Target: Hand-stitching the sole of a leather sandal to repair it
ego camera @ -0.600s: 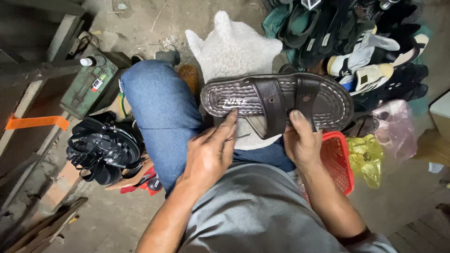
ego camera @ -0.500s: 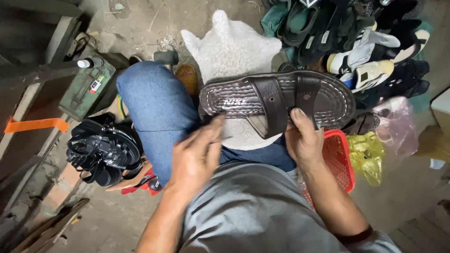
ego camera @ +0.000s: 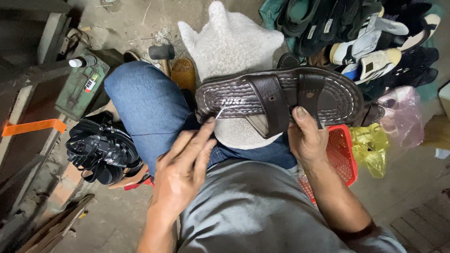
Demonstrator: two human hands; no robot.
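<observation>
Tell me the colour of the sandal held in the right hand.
Dark brown with pale stitching, seen in the head view: the sandal in the right hand.

The left hand (ego camera: 180, 175) stretches forward, fingers extended, fingertips seemingly pinched together. The right hand (ego camera: 307, 140) is curled in a grip, thumb raised, forearm angling back.

Soft, even daylight falls from above, with no hard shadows. The white sack (ego camera: 232, 47) is the brightest patch, close to washed out, and the dark sandal (ego camera: 281, 96) carries a dull sheen along its straps. The left edge sinks into gloom (the shelving there is nearly black). Focus is sharp at the centre; the left hand (ego camera: 180, 173) is slightly soft with motion blur. Wide-lens distortion bends the corners, stretching the shoe pile (ego camera: 365, 33) top right.
</observation>
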